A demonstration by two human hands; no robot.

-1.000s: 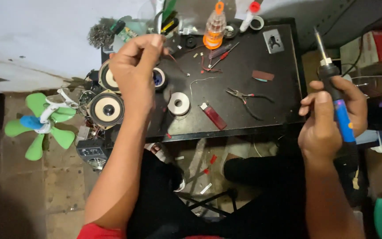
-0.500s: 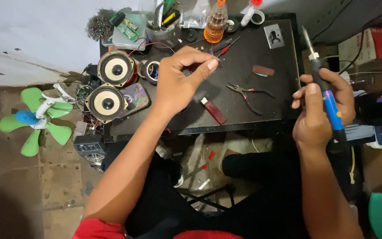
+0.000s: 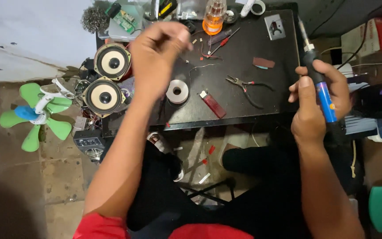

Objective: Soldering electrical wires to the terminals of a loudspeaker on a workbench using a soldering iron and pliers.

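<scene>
My left hand point(image 3: 160, 55) hovers over the left part of the black table point(image 3: 261, 48), blurred by motion, its fingers curled together; nothing shows clearly between them. Just below it lies a spool of solder point(image 3: 177, 91), with a thin wire point(image 3: 200, 66) trailing across the table beside the fingertips. My right hand point(image 3: 317, 104) is off the table's right edge and grips a blue-handled soldering iron point(image 3: 323, 95) upright, its metal tip point(image 3: 300, 26) pointing away from me.
Red-handled pliers point(image 3: 244, 86), a red lighter point(image 3: 213, 104) and an orange bottle point(image 3: 213, 17) sit on the table. Two round speakers point(image 3: 105, 95) are stacked at its left edge. A green fan point(image 3: 36, 115) lies on the floor at left, and my legs are under the table.
My left hand swung from the table's far left toward its middle, then back a little left and up. My right hand with the soldering iron stayed nearly still.
</scene>
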